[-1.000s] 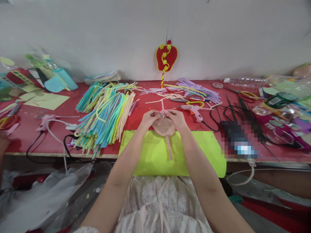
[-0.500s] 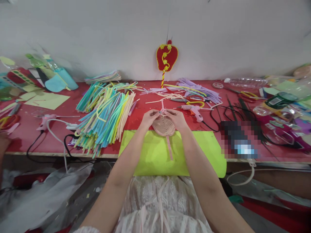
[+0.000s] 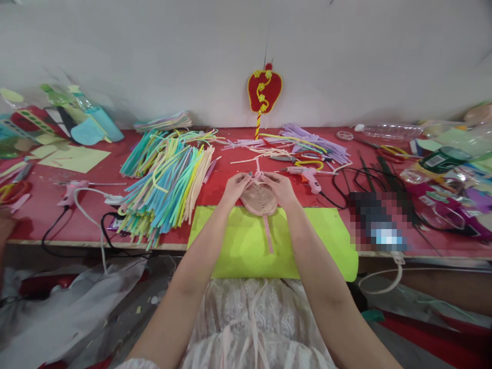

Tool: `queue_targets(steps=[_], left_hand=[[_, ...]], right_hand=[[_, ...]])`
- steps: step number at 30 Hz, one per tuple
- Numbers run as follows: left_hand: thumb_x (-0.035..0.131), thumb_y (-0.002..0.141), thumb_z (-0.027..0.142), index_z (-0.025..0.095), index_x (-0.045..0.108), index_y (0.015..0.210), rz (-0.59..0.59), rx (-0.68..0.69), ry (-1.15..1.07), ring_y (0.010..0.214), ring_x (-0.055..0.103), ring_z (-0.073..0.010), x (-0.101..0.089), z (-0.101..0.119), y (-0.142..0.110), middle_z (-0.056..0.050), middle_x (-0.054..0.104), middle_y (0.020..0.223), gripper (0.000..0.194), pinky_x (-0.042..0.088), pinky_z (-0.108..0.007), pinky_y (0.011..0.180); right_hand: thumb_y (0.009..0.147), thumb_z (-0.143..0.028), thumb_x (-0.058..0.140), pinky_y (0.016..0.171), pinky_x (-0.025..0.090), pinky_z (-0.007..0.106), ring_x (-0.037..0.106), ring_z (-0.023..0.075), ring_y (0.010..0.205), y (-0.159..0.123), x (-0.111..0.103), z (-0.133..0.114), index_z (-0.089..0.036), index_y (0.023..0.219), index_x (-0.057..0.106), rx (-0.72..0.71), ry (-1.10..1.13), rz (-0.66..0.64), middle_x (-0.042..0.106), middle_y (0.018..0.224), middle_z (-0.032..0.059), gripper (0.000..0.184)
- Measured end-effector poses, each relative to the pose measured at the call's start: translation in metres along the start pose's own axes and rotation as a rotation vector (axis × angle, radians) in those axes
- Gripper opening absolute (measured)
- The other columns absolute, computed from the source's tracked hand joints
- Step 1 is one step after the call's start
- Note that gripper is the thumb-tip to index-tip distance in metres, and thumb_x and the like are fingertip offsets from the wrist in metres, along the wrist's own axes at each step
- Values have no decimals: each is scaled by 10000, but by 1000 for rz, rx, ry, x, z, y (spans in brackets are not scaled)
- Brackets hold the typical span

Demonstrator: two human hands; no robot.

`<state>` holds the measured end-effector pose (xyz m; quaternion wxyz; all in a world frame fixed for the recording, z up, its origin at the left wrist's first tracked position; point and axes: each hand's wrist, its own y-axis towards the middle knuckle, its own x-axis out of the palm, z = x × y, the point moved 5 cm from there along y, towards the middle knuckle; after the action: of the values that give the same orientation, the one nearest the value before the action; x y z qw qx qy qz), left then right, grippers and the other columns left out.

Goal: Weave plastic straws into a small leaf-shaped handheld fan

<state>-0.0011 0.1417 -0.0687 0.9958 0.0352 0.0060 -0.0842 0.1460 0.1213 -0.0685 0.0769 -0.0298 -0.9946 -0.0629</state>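
Observation:
A round fan (image 3: 259, 199) of pale pink pipe cleaners lies in front of me, its pink stem (image 3: 268, 236) pointing toward me over a lime-green sheet (image 3: 319, 236). At its far edge is a small pink pipe cleaner piece (image 3: 258, 175), looped, with one end sticking up. My left hand (image 3: 237, 186) pinches this piece from the left, fingers closed. From the other side, my right hand (image 3: 280, 187) closes its fingertips on the same piece. Both palms rest close over the fan's sides. Exact fingertip contact is too small to make out.
Pipe cleaner bundles (image 3: 161, 179) lie at left, purple ones (image 3: 307, 141) behind. A pink glue gun (image 3: 305, 174) sits right of my hands, another (image 3: 73, 192) far left. Scissors (image 3: 395, 152) and bottles (image 3: 442, 159) lie right. A red fan (image 3: 265, 92) stands against the wall.
Both hands stay in nearly the same place, still pinching the pink piece. Only the fingertips, mainly the left ones, have shifted slightly.

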Motion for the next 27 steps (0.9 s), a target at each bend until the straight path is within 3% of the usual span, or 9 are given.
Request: queue_targets(steps=[8, 15, 22, 27], left_hand=[[651, 637, 323, 133, 617, 825, -29, 61, 38, 636, 576, -113, 1, -4, 4, -39, 642, 725, 269, 448, -238, 639], [636, 664, 312, 151, 638, 804, -40, 131, 179, 721, 591, -131, -1, 9, -2, -46, 661, 803, 213, 453, -254, 704], [606, 695, 328, 157, 646, 805, -5, 172, 229, 714, 585, -132, -5, 10, -1, -42, 660, 793, 208, 447, -256, 702], [606, 706, 298, 164, 630, 829, 19, 219, 247, 682, 576, -116, -5, 16, -3, -33, 653, 802, 183, 450, -238, 678]], right_hand=[[638, -410, 674, 787, 507, 324, 627, 176, 850, 1, 2, 3, -216, 866, 684, 5, 32, -20, 686, 903, 38, 299], [628, -425, 671, 764, 506, 321, 630, 175, 812, -1, 0, -3, -198, 855, 677, -16, -62, 23, 693, 856, 44, 321], [626, -419, 673, 775, 481, 309, 610, 186, 869, -3, 6, -3, -208, 898, 675, -3, -132, -66, 683, 922, 38, 344], [632, -404, 664, 771, 467, 312, 607, 179, 824, -2, 5, -3, -196, 873, 681, -20, -167, -56, 688, 884, 37, 319]])
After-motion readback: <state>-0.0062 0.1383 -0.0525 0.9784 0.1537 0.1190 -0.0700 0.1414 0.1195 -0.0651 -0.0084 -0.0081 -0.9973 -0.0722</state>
